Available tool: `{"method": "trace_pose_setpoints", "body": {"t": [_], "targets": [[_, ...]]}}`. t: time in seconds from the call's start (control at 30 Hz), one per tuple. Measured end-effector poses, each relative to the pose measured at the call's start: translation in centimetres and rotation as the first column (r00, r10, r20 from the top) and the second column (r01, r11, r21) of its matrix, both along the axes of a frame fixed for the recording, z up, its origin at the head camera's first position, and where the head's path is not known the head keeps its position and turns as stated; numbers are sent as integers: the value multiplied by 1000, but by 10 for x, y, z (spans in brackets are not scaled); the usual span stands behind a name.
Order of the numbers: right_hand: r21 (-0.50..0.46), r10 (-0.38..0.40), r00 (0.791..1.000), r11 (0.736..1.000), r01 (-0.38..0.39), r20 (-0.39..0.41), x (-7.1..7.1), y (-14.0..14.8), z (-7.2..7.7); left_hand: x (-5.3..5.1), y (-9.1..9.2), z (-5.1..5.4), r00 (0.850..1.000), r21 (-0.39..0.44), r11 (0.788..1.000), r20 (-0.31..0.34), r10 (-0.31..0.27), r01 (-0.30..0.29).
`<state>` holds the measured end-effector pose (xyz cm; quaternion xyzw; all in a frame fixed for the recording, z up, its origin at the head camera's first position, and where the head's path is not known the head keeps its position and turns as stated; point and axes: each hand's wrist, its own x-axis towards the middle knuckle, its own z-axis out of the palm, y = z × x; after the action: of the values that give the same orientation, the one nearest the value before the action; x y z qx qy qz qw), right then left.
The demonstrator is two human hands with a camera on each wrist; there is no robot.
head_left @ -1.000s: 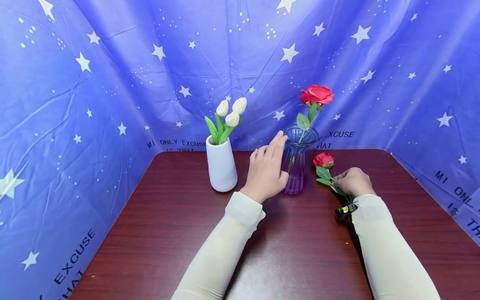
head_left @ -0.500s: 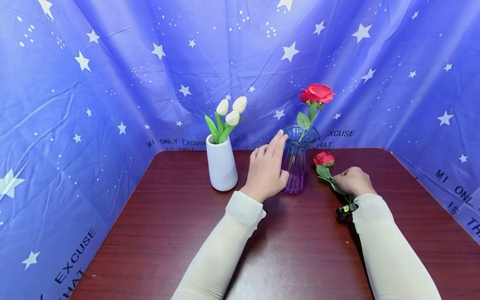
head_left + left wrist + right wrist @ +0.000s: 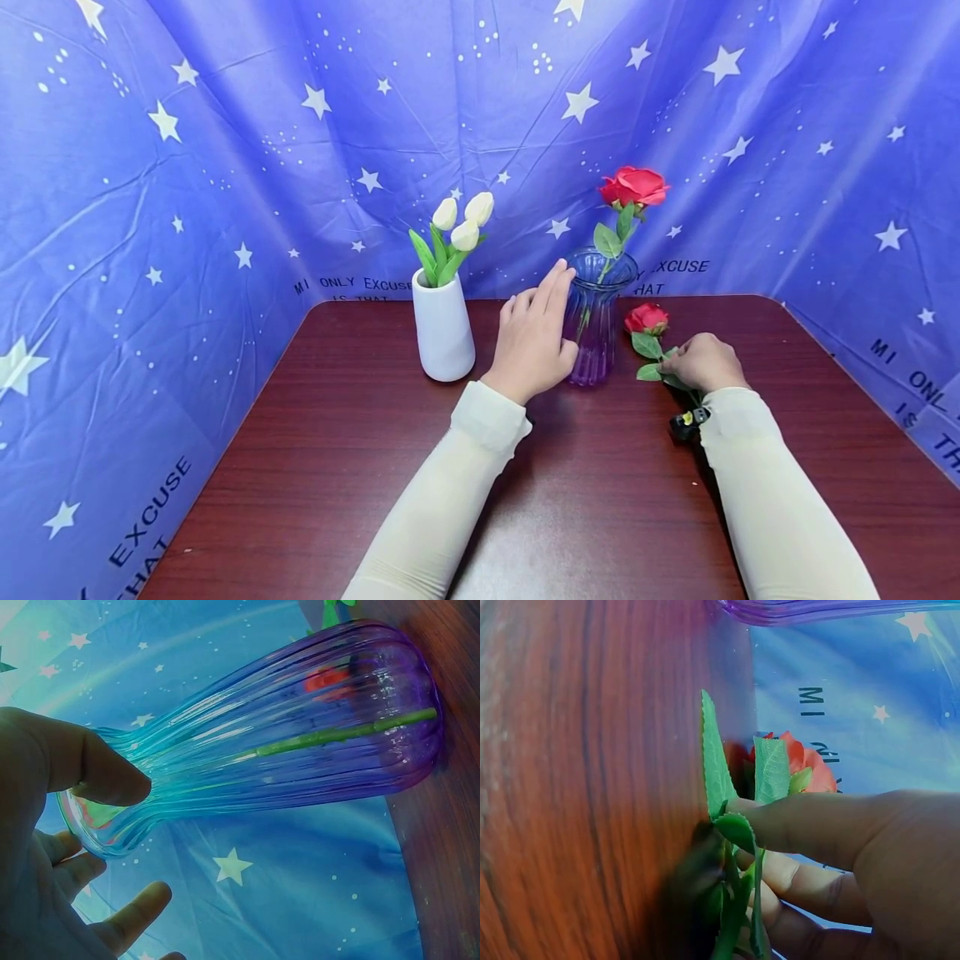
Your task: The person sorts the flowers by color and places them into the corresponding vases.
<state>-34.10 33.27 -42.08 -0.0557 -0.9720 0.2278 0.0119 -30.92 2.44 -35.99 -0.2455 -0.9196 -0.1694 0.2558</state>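
Observation:
A red rose [image 3: 647,319] with green leaves lies on the table. My right hand [image 3: 703,363] pinches its stem just below the flower; in the right wrist view, its thumb [image 3: 817,825] presses by the leaves [image 3: 739,829]. My left hand [image 3: 528,346] rests at the left side of the blue-purple glass vase [image 3: 592,342], its fingers straight at the rim. From the left wrist, the thumb [image 3: 112,769] overlaps the vase's neck while other fingers stand apart from the glass. One larger red rose [image 3: 636,187] stands upright in this vase, its green stem [image 3: 345,735] visible through the glass.
A white vase [image 3: 444,333] holding several white tulips [image 3: 465,237] stands left of the left hand. Behind the dark red-brown table [image 3: 337,467] hangs a blue star-printed curtain [image 3: 420,133].
My right hand has shifted very slightly left, and the leaves of the lying rose have spread a little. My left hand and both vases stay in place.

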Motion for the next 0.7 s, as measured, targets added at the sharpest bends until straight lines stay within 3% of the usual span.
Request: {"method": "trace_pose_setpoints", "body": {"t": [0.53, 0.7], "targets": [[34, 51, 998, 998, -49, -40, 4, 1, 9, 0, 0, -1, 1000, -3, 1000, -9, 3, -3], [22, 33, 998, 999, -32, -60, 4, 1, 15, 0, 0, 0, 1000, -6, 1000, -5, 0, 0]]}}
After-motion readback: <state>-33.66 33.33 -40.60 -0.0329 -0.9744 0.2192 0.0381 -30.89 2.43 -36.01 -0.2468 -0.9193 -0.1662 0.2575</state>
